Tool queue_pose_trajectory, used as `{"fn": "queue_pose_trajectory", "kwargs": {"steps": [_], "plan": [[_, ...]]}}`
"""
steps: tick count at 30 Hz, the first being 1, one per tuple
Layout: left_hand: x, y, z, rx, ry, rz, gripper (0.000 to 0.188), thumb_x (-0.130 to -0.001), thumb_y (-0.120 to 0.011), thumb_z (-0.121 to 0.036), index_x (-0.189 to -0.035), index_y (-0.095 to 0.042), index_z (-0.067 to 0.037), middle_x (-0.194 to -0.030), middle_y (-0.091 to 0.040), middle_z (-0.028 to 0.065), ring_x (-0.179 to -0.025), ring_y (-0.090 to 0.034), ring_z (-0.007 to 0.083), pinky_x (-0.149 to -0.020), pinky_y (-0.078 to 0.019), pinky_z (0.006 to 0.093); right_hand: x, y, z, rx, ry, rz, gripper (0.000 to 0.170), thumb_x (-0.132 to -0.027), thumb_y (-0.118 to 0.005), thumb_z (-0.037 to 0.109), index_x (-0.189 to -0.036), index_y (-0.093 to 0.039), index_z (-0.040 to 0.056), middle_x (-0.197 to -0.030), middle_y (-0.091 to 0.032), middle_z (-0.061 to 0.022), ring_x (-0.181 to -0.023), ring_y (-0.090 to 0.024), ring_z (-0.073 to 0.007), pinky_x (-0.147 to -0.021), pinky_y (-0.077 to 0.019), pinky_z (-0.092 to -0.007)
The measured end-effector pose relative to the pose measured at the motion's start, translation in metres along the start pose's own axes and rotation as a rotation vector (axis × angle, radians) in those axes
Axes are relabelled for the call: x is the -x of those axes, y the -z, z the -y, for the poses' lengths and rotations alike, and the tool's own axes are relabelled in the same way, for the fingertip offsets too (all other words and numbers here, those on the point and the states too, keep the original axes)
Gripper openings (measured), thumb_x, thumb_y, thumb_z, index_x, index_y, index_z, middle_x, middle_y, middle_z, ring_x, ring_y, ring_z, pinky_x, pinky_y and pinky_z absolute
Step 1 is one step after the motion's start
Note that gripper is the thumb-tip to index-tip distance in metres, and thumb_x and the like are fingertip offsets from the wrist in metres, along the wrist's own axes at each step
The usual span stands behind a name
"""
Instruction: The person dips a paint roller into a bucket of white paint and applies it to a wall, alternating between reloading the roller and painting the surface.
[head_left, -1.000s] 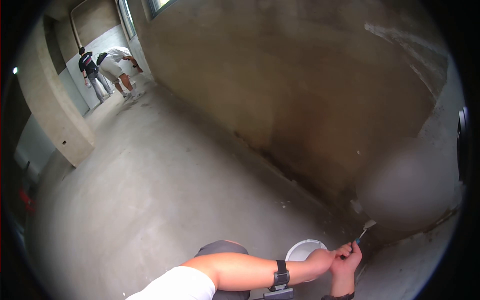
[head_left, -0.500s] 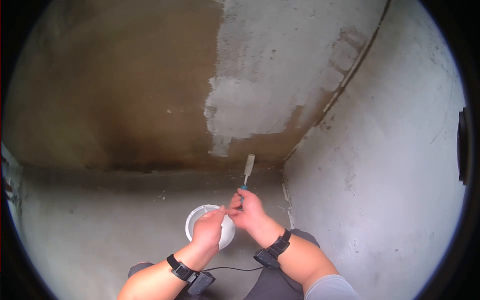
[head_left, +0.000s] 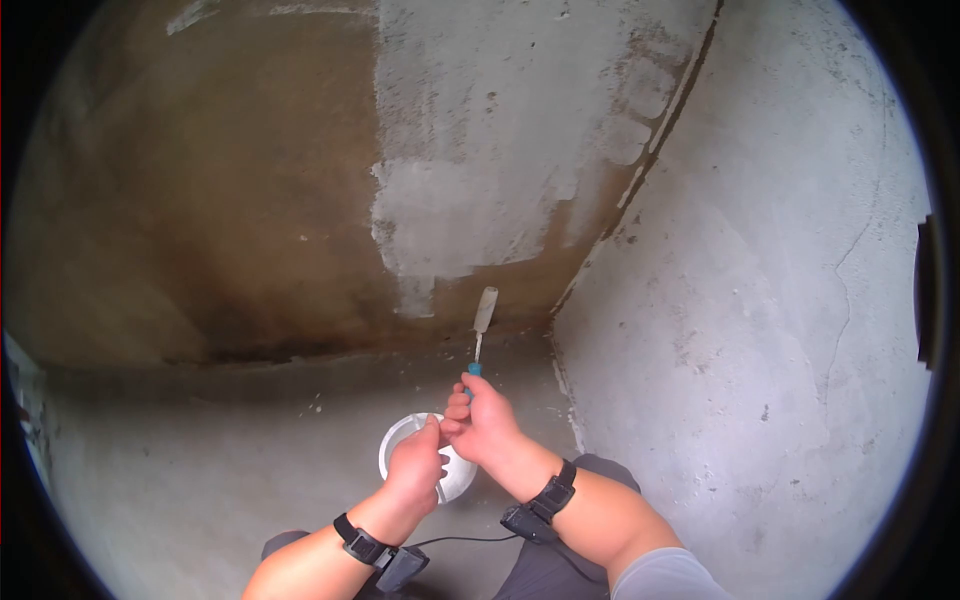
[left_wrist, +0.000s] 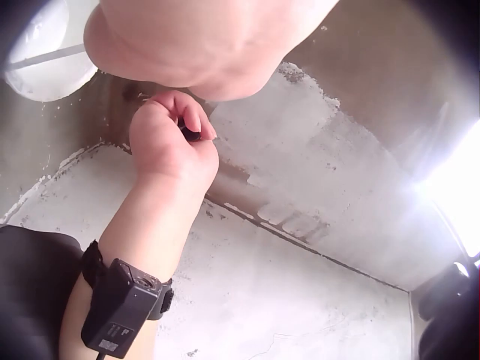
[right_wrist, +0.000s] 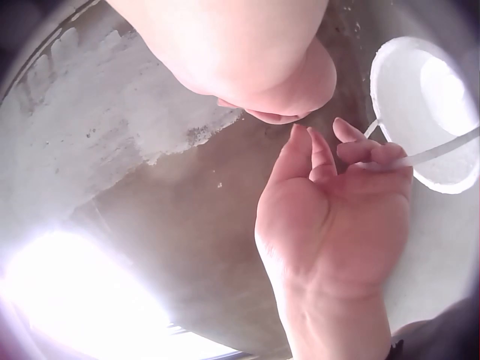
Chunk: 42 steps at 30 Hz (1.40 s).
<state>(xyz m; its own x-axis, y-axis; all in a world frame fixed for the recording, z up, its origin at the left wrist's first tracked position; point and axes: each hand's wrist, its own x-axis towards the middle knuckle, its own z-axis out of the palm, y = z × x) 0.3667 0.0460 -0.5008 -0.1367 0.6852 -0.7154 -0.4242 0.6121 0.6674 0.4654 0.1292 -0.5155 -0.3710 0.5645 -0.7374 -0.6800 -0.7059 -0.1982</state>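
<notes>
My right hand (head_left: 485, 425) grips the blue handle of a small tool (head_left: 485, 312) with a thin stem and a long pale head. That head points up toward the foot of the wall. The dark butt of the handle (left_wrist: 191, 134) shows in the fist in the left wrist view. Just left of it is my left hand (head_left: 412, 465), its lower fingers hooked round the white strap handle (right_wrist: 431, 152) of a white bucket (head_left: 460, 480). The thumb and forefinger of the left hand reach close to the right hand's fingers.
Ahead stands a brown wall (head_left: 220, 200) with a pale grey coated patch (head_left: 450, 215). A light grey wall (head_left: 740, 300) meets it at a corner on the right. The grey floor (head_left: 200, 460) has small white spots. A black cable (head_left: 470, 539) runs between the wrist cameras.
The head view has swung from the long room, with two people at its far end, round to the corner, then shifted slightly. My hands stay together, still holding the tool and bucket handle.
</notes>
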Motion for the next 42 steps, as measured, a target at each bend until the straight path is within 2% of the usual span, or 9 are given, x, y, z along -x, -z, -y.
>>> {"fn": "queue_pose_trajectory", "kwargs": {"steps": [12,18,24,27,30,34,36,40,42], "plan": [[-0.002,0.0,0.011,-0.134,-0.01,0.095,0.025,-0.101,-0.054,-0.034,-0.097,-0.067,-0.014,-0.095,-0.061,-0.0022,-0.081,-0.047,0.0115,-0.068,-0.04,0.0278,0.002,0.004,0.001,0.275,0.112,-0.1,0.029,-0.104,-0.053,0.033,-0.103,-0.051,0.0047,-0.07,-0.044,0.0003,-0.053,-0.038,-0.0093,-0.041,-0.0243,-0.0244],[-0.011,0.0,0.007,-0.087,0.026,0.086,0.021,-0.098,-0.061,-0.033,-0.094,-0.065,-0.014,-0.09,-0.057,-0.003,-0.078,-0.046,0.0114,-0.064,-0.0385,0.0282,0.016,0.016,0.021,0.539,0.411,-0.146,0.038,-0.104,-0.05,0.039,-0.115,-0.051,0.0028,-0.069,-0.046,-0.0017,-0.053,-0.043,-0.0116,-0.043,-0.0281,-0.0266],[-0.024,-0.008,0.009,-0.058,0.05,-0.015,0.019,-0.098,-0.06,-0.031,-0.091,-0.062,-0.013,-0.084,-0.055,-0.0027,-0.072,-0.046,0.0114,-0.061,-0.0386,0.0288,0.04,0.021,0.063,0.367,0.544,-0.026,0.036,-0.104,-0.052,0.041,-0.11,-0.051,0.0052,-0.064,-0.045,-0.0013,-0.051,-0.044,-0.0131,-0.045,-0.0325,-0.0281],[-0.038,-0.005,0.02,-0.107,-0.138,-0.114,0.027,-0.099,-0.06,-0.032,-0.099,-0.065,-0.006,-0.087,-0.058,0.0035,-0.07,-0.047,0.0119,-0.057,-0.0394,0.0289,0.033,0.021,0.084,0.274,0.603,0.134,0.034,-0.104,-0.052,0.04,-0.111,-0.05,0.0062,-0.068,-0.047,-0.0011,-0.054,-0.045,-0.0138,-0.049,-0.0339,-0.0294],[-0.04,0.0,0.014,-0.065,-0.007,0.029,0.026,-0.1,-0.057,-0.031,-0.104,-0.064,-0.006,-0.092,-0.06,0.0047,-0.074,-0.05,0.0146,-0.061,-0.0418,0.0315,0.03,0.007,0.101,0.255,0.703,0.074,0.029,-0.104,-0.054,0.035,-0.106,-0.052,0.0063,-0.07,-0.047,-0.0008,-0.054,-0.045,-0.0114,-0.048,-0.0364,-0.0286],[-0.037,0.0,0.008,0.016,0.055,-0.106,0.016,-0.1,-0.053,-0.023,-0.09,-0.058,-0.012,-0.085,-0.058,0.0022,-0.068,-0.046,0.0137,-0.06,-0.0395,0.0327,0.014,0.008,0.123,0.32,0.688,0.063,0.023,-0.103,-0.054,0.029,-0.106,-0.053,0.0064,-0.072,-0.047,-0.0003,-0.052,-0.043,-0.0101,-0.046,-0.0356,-0.0281],[-0.034,0.002,0.005,0.017,0.066,-0.116,0.02,-0.101,-0.051,-0.024,-0.086,-0.056,-0.011,-0.084,-0.058,0.0037,-0.069,-0.046,0.0143,-0.061,-0.04,0.0331,0.01,0.003,0.125,0.514,0.756,-0.088,0.019,-0.103,-0.052,0.026,-0.099,-0.05,0.0068,-0.071,-0.046,-0.0003,-0.05,-0.041,-0.0095,-0.042,-0.0321,-0.0267],[-0.038,0.009,0.011,0.01,0.064,-0.105,0.022,-0.099,-0.051,-0.027,-0.092,-0.059,-0.008,-0.09,-0.06,0.0063,-0.074,-0.052,0.0175,-0.06,-0.0432,0.0337,0.001,-0.012,0.108,0.552,0.701,-0.118,0.016,-0.103,-0.05,0.023,-0.099,-0.049,0.0075,-0.07,-0.043,0.0014,-0.05,-0.037,-0.0079,-0.041,-0.0264,-0.026],[-0.033,0.007,0.008,0.061,0.061,-0.116,0.016,-0.098,-0.053,-0.02,-0.085,-0.055,-0.011,-0.078,-0.055,0.0027,-0.065,-0.046,0.0141,-0.058,-0.0395,0.033,-0.007,-0.019,0.09,0.576,0.647,-0.124,0.02,-0.104,-0.048,0.024,-0.091,-0.044,0.0099,-0.067,-0.04,0.0021,-0.048,-0.035,-0.0075,-0.04,-0.0251,-0.0264]]}}
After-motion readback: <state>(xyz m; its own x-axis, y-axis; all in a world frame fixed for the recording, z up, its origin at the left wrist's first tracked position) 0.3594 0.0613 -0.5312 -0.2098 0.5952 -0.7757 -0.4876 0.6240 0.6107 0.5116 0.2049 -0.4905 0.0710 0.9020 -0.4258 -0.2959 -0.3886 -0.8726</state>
